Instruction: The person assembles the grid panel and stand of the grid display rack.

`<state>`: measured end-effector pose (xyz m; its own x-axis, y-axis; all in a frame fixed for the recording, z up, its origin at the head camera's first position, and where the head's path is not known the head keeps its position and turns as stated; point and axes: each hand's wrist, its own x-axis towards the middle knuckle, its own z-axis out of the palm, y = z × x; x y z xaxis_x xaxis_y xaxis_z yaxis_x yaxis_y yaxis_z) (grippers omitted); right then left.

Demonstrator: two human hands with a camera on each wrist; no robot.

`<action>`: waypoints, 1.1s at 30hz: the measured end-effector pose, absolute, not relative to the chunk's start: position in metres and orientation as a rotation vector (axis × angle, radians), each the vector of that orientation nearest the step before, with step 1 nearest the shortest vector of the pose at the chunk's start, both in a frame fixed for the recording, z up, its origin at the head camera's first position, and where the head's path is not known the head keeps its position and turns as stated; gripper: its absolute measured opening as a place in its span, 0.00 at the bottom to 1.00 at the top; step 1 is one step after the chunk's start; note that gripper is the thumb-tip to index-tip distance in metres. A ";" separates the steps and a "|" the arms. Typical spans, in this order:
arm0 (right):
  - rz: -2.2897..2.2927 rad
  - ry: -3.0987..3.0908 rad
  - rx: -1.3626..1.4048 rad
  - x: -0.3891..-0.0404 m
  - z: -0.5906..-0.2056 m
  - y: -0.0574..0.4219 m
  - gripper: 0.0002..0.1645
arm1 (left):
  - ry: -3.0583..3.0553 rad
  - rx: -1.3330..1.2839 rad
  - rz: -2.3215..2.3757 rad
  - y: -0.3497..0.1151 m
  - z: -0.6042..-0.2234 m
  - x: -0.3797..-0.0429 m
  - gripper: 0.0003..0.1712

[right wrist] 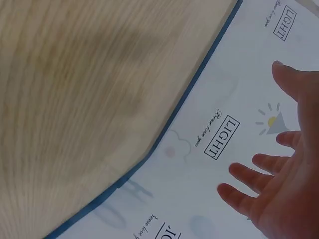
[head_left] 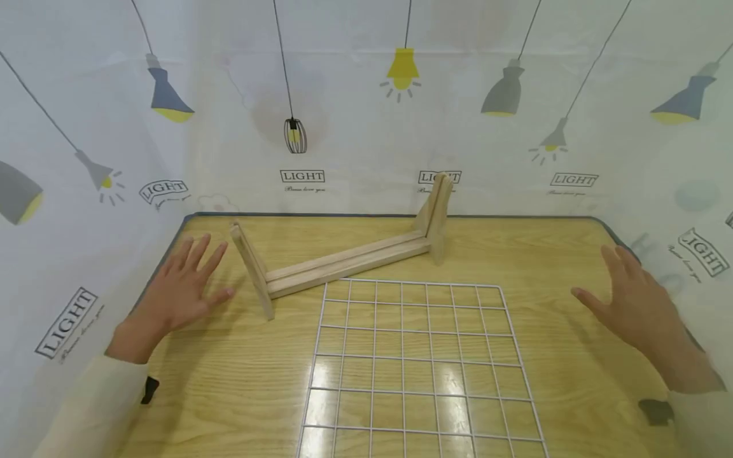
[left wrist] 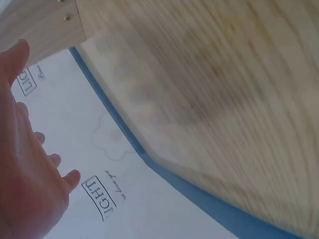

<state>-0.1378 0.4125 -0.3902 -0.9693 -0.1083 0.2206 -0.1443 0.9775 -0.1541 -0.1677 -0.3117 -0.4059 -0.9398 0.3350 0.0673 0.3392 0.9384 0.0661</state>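
My left hand (head_left: 186, 296) is held above the left side of the table, fingers spread, with nothing in it. Closest to it is a wooden stand (head_left: 349, 257), made of a long double rail between two upright end pieces; it lies at a slant across the back of the table. On the right, my right hand (head_left: 638, 305) hovers with its fingers extended, also holding nothing. A white wire grid panel (head_left: 403, 359) lies flat in front of the stand, its near edge cut off by the frame. In the left wrist view, part of a wooden board (left wrist: 45, 25) with two screws shows at the top left.
The wood-grain table (head_left: 240, 381) has a dark blue edge (head_left: 515, 217). A white cloth (head_left: 355, 114) printed with hanging lamps and the word LIGHT surrounds it at the back and both sides. Bright light reflections show on the tabletop under the grid.
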 end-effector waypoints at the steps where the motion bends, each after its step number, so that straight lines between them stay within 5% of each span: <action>1: 0.290 -2.931 0.186 -0.137 -0.391 0.412 0.58 | -3.051 -0.533 -0.128 -0.310 -0.406 -0.166 0.50; 33: 1.362 -3.327 -0.011 -0.082 -0.408 0.337 0.45 | -3.378 -0.363 -1.043 -0.229 -0.408 -0.112 0.47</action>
<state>-0.0817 0.3372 -0.4080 -0.8989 -0.1607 -0.4077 0.1713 0.7274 -0.6645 -0.1116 -0.2292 -0.4078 -0.8962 0.3037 -0.3233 0.0686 0.8149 0.5755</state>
